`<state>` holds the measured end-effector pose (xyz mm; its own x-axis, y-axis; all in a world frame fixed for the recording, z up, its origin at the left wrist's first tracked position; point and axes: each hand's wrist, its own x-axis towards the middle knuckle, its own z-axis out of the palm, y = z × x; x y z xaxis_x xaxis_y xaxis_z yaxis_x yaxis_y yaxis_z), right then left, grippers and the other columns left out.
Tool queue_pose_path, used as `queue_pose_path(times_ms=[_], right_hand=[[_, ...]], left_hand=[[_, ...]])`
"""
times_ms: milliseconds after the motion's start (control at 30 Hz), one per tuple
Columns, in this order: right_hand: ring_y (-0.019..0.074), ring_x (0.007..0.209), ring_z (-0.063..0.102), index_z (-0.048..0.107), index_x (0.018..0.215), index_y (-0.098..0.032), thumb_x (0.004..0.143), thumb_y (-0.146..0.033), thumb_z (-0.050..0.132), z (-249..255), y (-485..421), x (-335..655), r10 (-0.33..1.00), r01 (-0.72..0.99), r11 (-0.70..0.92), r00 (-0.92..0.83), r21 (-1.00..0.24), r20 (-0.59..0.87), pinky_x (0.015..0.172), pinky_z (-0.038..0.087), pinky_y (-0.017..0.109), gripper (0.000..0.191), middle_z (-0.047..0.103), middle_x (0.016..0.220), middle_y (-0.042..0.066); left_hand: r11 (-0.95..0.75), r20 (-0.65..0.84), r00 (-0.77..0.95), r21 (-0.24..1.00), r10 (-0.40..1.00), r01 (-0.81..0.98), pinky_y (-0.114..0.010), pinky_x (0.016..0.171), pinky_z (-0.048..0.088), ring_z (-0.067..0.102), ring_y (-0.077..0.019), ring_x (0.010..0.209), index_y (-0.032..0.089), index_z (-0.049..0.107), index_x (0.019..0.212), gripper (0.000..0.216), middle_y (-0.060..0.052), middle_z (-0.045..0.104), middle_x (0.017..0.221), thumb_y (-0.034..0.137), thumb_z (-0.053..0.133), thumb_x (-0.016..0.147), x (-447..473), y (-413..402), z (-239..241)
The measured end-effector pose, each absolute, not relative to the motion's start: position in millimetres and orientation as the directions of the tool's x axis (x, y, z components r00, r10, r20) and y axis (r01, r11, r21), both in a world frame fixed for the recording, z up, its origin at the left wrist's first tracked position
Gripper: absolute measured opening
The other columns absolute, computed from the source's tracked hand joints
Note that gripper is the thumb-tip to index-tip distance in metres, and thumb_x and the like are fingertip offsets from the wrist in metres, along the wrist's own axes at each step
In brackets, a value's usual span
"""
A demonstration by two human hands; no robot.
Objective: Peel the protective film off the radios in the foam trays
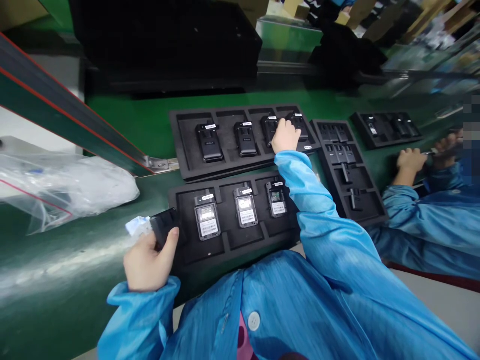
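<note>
My left hand grips a black rectangular plastic piece, thumb on its near side, at the left end of the near foam tray. In that tray lie an open-backed device, a second one and a third, with labels and bare compartments showing. Over the far foam tray, my right hand is closed at a black handheld device in the right end compartment; its fingertips are partly hidden. Beside it sit more black devices, one at the left and another in the middle.
A third foam tray with small black parts stands to the right, another tray beyond it. A co-worker's hand is at far right. Plastic bags lie left, by a slanted red-edged rail. Black bins stand behind.
</note>
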<state>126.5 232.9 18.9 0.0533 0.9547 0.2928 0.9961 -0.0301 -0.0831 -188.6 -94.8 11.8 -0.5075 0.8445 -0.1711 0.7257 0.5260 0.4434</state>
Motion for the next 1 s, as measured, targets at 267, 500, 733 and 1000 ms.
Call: queue_pose_path(times_ms=[267,500,733,1000], right_hand=[[0.0334,0.117,0.048,0.057,0.129,-0.021,0.093,-0.021,0.037,24.7,220.4,131.1,0.954,0.978,0.162,-0.12,-0.133,0.274,0.093,0.044,0.051,0.041,0.052,0.132,0.013],[0.0289,0.116,0.054,0.06,0.131,-0.022,0.09,-0.014,0.038,29.4,241.6,148.8,0.966,0.946,0.237,-0.206,-0.221,0.154,0.101,0.047,0.048,0.047,0.053,0.137,0.008],[0.0355,0.13,0.046,0.053,0.141,-0.032,0.088,-0.026,0.054,43.5,254.9,169.4,0.947,0.937,0.315,-0.32,-0.153,-0.008,0.107,0.04,0.058,0.053,0.047,0.148,0.001],[0.0318,0.141,0.036,0.032,0.151,-0.041,0.095,-0.042,0.039,31.8,240.5,179.0,0.95,0.937,0.297,-0.309,-0.185,-0.038,0.117,0.016,0.069,0.056,0.03,0.16,-0.005]], left_hand=[[0.462,-0.163,-0.447,0.512,0.88,0.724,-0.028,0.063,0.036,0.056,-0.0203,0.068,0.017,0.062,0.072,0.042,-0.003,0.057,0.064,0.057,0.051,0.083,-171.2,-92.0,25.6],[0.438,-0.173,-0.414,0.53,0.894,0.726,-0.031,0.063,0.036,0.055,-0.0199,0.066,0.018,0.06,0.07,0.041,-0.003,0.055,0.062,0.055,0.05,0.085,-162.2,-90.8,31.5],[0.416,-0.165,-0.392,0.541,0.905,0.731,-0.029,0.061,0.034,0.05,-0.016,0.061,0.018,0.054,0.063,0.046,-0.001,0.051,0.059,0.059,0.051,0.084,-157.7,-88.2,28.2],[0.335,-0.172,-0.302,0.676,0.938,0.656,-0.028,0.059,0.039,0.056,-0.0173,0.064,0.017,0.065,0.07,0.047,-0.001,0.06,0.063,0.062,0.054,0.08,-150.1,-83.4,26.6]])
